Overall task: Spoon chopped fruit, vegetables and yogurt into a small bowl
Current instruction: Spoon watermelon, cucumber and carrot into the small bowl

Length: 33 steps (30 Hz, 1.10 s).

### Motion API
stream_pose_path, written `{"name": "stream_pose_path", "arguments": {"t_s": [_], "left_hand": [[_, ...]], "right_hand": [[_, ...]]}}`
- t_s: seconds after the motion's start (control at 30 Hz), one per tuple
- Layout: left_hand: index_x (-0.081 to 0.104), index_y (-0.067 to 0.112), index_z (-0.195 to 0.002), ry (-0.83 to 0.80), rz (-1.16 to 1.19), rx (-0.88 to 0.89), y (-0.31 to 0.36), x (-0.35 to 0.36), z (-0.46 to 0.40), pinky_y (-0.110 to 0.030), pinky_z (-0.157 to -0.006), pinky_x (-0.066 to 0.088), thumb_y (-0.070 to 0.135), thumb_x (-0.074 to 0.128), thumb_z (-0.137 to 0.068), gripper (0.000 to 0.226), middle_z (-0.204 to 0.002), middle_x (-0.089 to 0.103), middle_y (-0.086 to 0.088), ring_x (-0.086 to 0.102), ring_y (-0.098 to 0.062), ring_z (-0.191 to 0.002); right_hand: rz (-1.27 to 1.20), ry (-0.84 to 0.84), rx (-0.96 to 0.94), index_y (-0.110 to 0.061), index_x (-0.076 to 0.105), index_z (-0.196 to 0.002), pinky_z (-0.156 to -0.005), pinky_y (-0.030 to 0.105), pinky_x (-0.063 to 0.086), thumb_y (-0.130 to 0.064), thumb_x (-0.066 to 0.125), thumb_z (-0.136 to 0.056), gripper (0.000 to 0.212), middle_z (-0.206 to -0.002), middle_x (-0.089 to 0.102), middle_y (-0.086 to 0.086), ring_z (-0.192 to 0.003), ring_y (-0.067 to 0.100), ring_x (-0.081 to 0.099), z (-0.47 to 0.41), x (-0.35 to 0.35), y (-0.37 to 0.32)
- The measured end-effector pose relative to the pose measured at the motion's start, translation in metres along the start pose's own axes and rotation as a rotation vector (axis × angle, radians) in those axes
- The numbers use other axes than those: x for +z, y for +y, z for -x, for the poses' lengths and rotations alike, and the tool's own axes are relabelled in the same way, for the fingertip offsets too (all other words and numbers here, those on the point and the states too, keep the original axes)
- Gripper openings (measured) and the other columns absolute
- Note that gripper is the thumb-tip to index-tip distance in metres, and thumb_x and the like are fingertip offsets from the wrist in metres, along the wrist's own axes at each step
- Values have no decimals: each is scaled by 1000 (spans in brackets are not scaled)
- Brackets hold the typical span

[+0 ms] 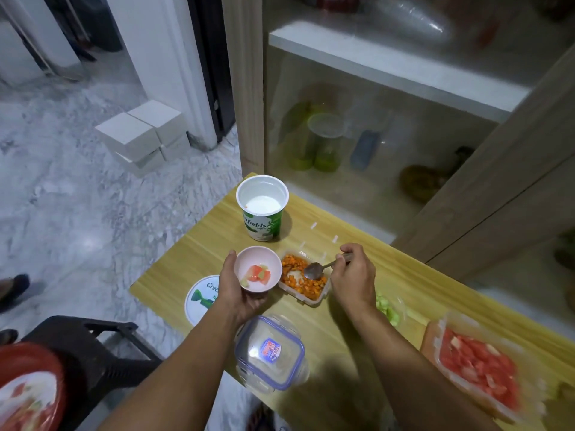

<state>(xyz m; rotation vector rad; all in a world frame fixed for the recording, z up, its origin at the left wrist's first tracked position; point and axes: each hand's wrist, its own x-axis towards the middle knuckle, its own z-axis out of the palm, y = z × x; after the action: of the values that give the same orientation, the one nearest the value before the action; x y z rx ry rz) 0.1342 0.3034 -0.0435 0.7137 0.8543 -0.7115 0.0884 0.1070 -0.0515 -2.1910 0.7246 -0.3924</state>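
Domestic interior, prob. kitchen/dining corner of a home. Evidence: marble-pattern tiled floor (77, 219) at 9–10 o'clock; wood-frame cabinet (404, 119) w/ frosted doors at 12–2 o'clock, storing jars and bottles; small wood-grain table (193, 253) at centre w/ yogurt tub (263, 209) and food containers; black plastic stool (102, 346) at 8 o'clock.
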Motion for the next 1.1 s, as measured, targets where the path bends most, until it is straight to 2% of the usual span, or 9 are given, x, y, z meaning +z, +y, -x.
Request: {"name": "stream_pose_path", "arguments": {"t_s": [0.07,0.17,0.3,0.4,0.53,0.63,0.83,1.0,1.1], "left_hand": [[57,5,-126,11,20,-10,1,0,-2,-48,-60,61,71,59,-74,84,-103,64,-21,64,-37,-84],[56,6,-128,27,32,7,2,2,-3,-43,-52,59,70,59,-75,83,-102,65,-20,64,-35,-83],[57,4,-125,36,14,38,2,4,-1,-40,-47,58,67,55,-81,77,-99,65,-20,64,-34,-81],[57,4,-120,19,-3,31,2,6,4,-39,-42,56,66,53,-84,72,-94,65,-20,63,-33,-78],[56,4,-119,18,1,25,3,6,5,-39,-42,56,66,54,-84,71,-93,64,-20,63,-33,-77],[56,2,-116,5,16,1,4,7,7,-42,-44,58,66,54,-83,71,-94,64,-20,63,-34,-78],[58,1,-100,7,-7,11,3,10,14,-38,-39,54,64,52,-86,65,-90,63,-19,61,-33,-75],[57,4,-100,69,-42,57,1,9,14,-34,-37,52,64,53,-86,61,-88,62,-18,61,-31,-73],[56,5,-102,93,-76,84,1,11,17,-31,-34,50,64,53,-86,61,-86,61,-18,60,-30,-70]], "right_hand": [[5,-35,-26,-8,58,-115,-77,33,46,-12,51,-95,21,-106,67,15,-97,33,61,2,7,-3],[1,-77,-25,-12,56,-113,-77,37,50,-12,51,-95,19,-104,67,13,-94,32,61,3,16,-8],[-71,-90,144,-16,55,-110,-80,36,52,-14,51,-95,15,-96,66,10,-89,31,64,-2,24,-10],[-163,-80,287,-20,53,-103,-75,43,59,-14,51,-95,10,-85,67,4,-72,30,70,-6,23,-4],[-317,-77,403,-10,54,-106,-52,29,56,-6,50,-96,12,-71,68,9,-50,20,67,-8,13,0],[-376,-98,419,-10,54,-105,-52,26,56,-4,50,-97,11,-69,68,9,-51,21,67,-7,9,0],[-425,-142,423,-8,55,-104,-47,21,55,-2,51,-97,11,-85,70,26,-53,19,68,-7,4,3],[-469,-118,458,-6,55,-108,-71,43,62,-2,50,-96,13,-70,68,13,-61,26,71,-7,2,6],[-525,-64,510,-6,54,-107,-71,41,62,-2,50,-95,13,-71,68,13,-61,26,73,-10,-3,6]]}}
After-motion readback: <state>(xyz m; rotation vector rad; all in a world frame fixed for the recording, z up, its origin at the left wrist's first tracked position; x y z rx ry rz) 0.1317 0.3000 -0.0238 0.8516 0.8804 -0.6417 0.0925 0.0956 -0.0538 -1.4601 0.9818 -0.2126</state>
